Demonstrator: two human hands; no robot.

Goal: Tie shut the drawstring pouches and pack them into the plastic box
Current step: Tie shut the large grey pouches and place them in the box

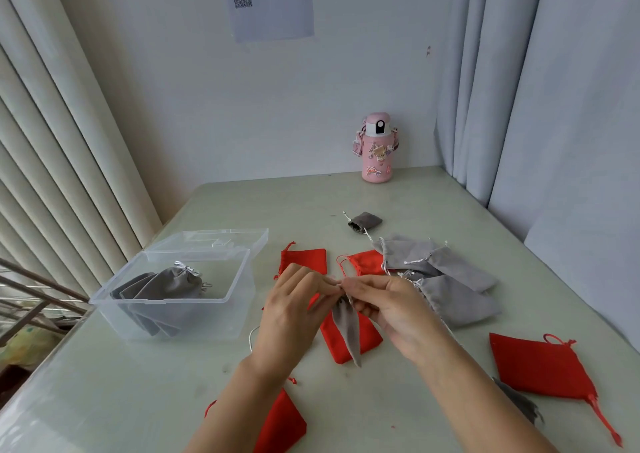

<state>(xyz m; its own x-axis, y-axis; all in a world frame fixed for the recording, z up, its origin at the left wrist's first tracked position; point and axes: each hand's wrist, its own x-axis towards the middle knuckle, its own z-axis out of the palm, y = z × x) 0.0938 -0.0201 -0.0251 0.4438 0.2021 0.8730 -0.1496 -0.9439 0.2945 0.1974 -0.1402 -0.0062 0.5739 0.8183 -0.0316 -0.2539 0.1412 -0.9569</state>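
Grey velvet drawstring pouch (348,328) hangs neck-up, near centre, presumably for tying; left hand (294,310) and right hand (391,310) each pinch its neck, fingertips (330,284) together. Clear plastic box (114,317) sits open at left (grey pouches (166,286) already inside).

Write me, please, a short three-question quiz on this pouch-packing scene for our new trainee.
1. True or false: the plastic box holds only grey pouches.
2. What do the left hand and the right hand pinch between them? A) a red pouch B) a grey pouch C) a bottle strap
3. Fill in: the box's lid is ____.
Key: 1 true; 2 B; 3 open.
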